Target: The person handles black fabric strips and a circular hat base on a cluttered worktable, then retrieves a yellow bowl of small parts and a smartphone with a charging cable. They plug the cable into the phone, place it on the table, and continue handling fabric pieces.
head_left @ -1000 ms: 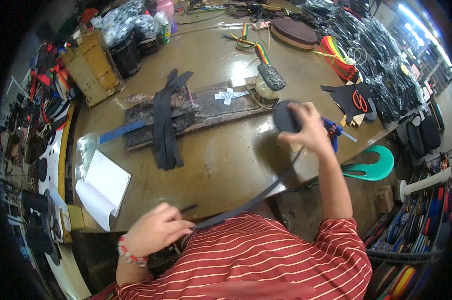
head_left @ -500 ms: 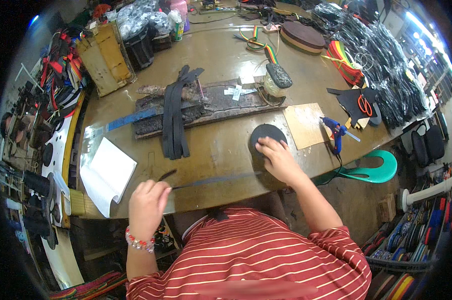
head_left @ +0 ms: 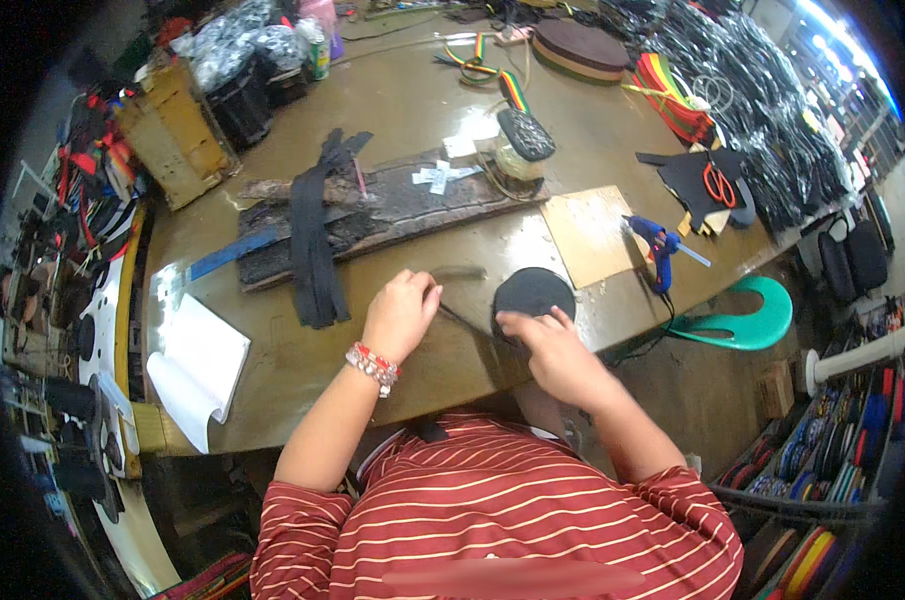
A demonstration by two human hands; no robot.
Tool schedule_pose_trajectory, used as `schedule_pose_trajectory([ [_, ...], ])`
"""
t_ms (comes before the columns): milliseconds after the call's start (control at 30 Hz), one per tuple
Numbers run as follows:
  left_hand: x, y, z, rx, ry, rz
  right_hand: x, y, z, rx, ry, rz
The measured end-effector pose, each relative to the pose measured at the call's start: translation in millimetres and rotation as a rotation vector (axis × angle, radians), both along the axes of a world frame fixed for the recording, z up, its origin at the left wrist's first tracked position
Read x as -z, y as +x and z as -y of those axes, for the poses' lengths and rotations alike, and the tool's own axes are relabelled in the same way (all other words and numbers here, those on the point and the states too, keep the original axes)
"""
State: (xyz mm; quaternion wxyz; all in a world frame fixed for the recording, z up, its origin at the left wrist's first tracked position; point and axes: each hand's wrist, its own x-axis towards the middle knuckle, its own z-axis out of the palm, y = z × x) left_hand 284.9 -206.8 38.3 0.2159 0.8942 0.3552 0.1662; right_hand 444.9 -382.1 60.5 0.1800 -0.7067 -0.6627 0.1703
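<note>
A round black roll of strap (head_left: 535, 293) lies flat near the table's front edge. At its near rim is my right hand (head_left: 562, 358), fingers apart and touching or just over the roll. My left hand (head_left: 402, 312), with a beaded bracelet at the wrist, is left of the roll and pinches a narrow black strap (head_left: 459, 317). One length of it runs toward the roll; a short, blurred free end sticks out beyond the fingers. Farther left, several cut black strips (head_left: 317, 240) hang over a dark, worn wooden board (head_left: 402, 215).
A white notebook (head_left: 212, 360) lies at the left. To the right are a tan board (head_left: 597, 235), a blue glue gun (head_left: 657, 245) and orange-handled scissors (head_left: 718, 184). A lidded jar (head_left: 522, 155) stands behind the roll. A green stool (head_left: 747, 315) stands beside the table's right edge.
My left hand has moved right and away from me, closer to the roll, with the strap still pinched. My right hand has shifted from the roll's top toward its near rim.
</note>
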Motion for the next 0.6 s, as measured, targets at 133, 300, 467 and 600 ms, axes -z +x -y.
schedule_pose_trajectory([
  [133,8,25,-7,0.044,0.029,0.031,2,-1,-14,0.260,0.295,0.154],
  [300,15,48,-8,0.089,-0.021,0.097,25,-9,-17,-0.045,0.200,0.253],
  [467,14,47,-2,0.105,-0.040,0.169,28,7,-15,0.112,0.223,-0.067],
  [600,3,30,5,0.075,-0.009,0.021,26,-1,-27,0.274,0.230,0.125],
])
